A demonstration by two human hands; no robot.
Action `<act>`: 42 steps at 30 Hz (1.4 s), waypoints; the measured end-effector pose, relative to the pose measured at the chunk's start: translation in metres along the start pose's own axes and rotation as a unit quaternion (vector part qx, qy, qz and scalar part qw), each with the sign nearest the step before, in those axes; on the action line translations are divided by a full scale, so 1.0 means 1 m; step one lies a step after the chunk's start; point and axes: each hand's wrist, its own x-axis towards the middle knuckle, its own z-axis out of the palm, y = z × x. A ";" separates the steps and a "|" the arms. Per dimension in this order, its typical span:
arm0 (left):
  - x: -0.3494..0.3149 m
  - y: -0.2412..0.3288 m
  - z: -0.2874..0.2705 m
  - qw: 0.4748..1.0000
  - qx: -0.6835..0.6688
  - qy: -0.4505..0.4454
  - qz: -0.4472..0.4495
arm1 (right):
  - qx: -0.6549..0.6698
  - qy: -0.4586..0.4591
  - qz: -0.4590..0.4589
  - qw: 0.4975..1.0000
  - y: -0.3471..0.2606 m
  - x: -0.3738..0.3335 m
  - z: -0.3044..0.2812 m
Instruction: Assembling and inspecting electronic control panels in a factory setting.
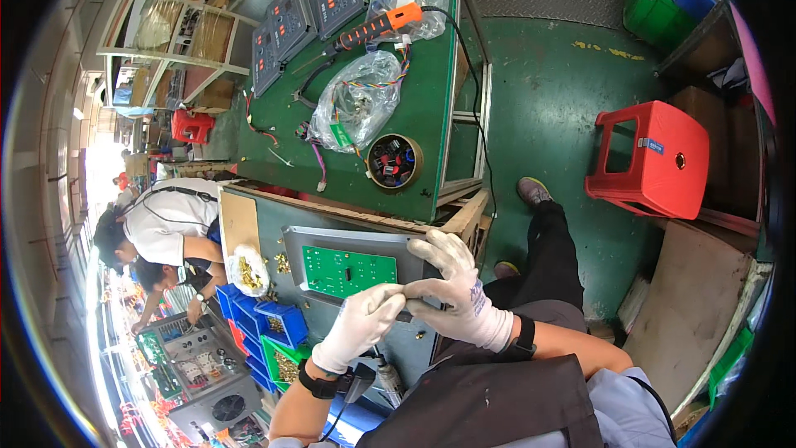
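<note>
A grey metal panel point(398, 245) lies on the bench in front of me, with a green circuit board point(350, 272) on it. My left hand point(361, 328), in a white glove, is closed at the board's near right corner, thumb against finger. Also gloved in white, my right hand point(456, 292) pinches with thumb and forefinger right beside it, its other fingers bent over the panel's right end. Whatever the two pinches hold is too small or hidden to make out. A powered screwdriver point(388, 379) sits near my left wrist, partly covered.
Blue parts bins point(282, 323) and a bag of brass-coloured pieces point(248, 270) stand left. Beyond are a tub of components point(395, 161), bagged wires point(361, 99), an orange corded tool point(377, 29) and grey panels point(286, 25). A co-worker point(170, 224) bends at left; a red stool point(655, 159) stands right.
</note>
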 end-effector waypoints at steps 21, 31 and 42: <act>0.026 -0.016 0.008 0.982 0.124 0.126 0.072 | -0.170 -0.071 0.063 0.981 0.013 0.010 0.027; 0.027 -0.020 0.012 0.989 0.106 0.100 0.035 | -0.094 -0.002 0.017 0.995 0.019 0.002 0.024; 0.044 -0.017 -0.006 0.962 0.176 0.139 0.158 | -0.170 -0.011 0.065 0.983 0.008 0.010 0.034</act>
